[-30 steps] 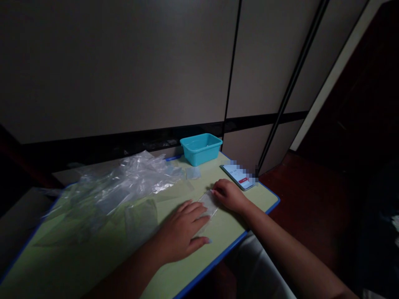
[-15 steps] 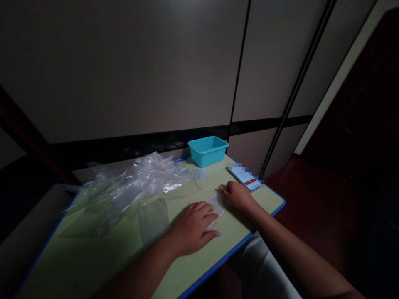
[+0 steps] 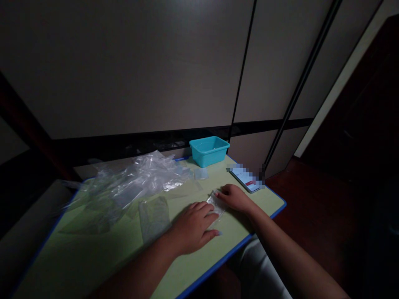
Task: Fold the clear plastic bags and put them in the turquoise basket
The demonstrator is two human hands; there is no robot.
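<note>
A small clear plastic bag (image 3: 219, 205) lies on the yellow-green tabletop between my hands. My left hand (image 3: 196, 226) rests palm down on its near left part, fingers spread, the fingertips over the plastic. At the bag's far right edge, my right hand (image 3: 234, 197) is closed in a pinch, thumb on the plastic. Part of the bag is hidden under my left fingers. Just left of my left hand, a second flat clear bag (image 3: 153, 216) lies on the table, partly covered by the forearm.
A crumpled heap of clear plastic bags (image 3: 146, 174) spreads across the table's left side. A turquoise basket (image 3: 209, 158) stands at the back edge, with a small clear square (image 3: 201, 173) before it. A phone (image 3: 246, 178) lies at right. Wardrobe doors (image 3: 140, 70) rise behind.
My right hand has shifted slightly left and nearer along the bag's edge, its thumb now over the plastic. My left hand stays nearly where it was.
</note>
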